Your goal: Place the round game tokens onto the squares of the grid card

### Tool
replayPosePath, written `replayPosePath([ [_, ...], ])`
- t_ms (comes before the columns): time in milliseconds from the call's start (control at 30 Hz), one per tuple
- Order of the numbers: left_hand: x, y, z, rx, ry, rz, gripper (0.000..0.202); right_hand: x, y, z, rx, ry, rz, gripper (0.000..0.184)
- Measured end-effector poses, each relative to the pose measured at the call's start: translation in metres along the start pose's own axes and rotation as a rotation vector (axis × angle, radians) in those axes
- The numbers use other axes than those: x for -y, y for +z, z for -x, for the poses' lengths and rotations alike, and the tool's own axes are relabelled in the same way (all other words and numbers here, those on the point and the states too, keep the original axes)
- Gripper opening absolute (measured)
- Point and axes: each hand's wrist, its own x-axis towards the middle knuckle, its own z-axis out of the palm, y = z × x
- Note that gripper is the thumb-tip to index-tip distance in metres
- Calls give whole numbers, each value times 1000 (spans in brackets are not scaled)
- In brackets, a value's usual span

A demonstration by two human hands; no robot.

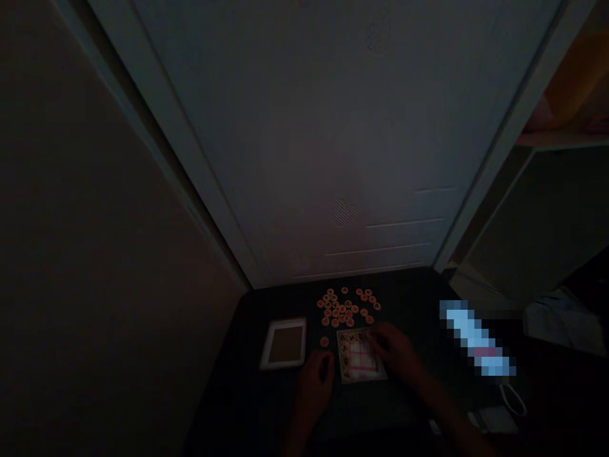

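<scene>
Small round pieces, apparently xiangqi pieces (342,310), lie scattered on the dark table. A square tray (364,379) has more of them lined along its left and top edges, with a pale, red-lined surface showing inside. Over the tray's upper right corner, my right hand (394,346) has its fingers pinched at the row; whatever is between the fingertips is hidden. My left hand (316,376) rests just left of the tray with its fingers curled, and the inside of the hand is too dark to make out. A single piece (324,341) lies just above it.
A white-rimmed rectangular frame or lid (304,330) with a brown middle lies on the left of the table (238,393). A pale panel (309,127) rises behind. Right of the table are a bright pixelated shape (476,339) and a white cord loop (514,401). The light is very dim.
</scene>
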Motion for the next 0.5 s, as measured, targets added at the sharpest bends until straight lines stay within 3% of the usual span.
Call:
replayPosePath([
  [500, 0, -1, 0, -5, 13, -5, 19, 1, 3, 1, 40, -74, 204, 20],
])
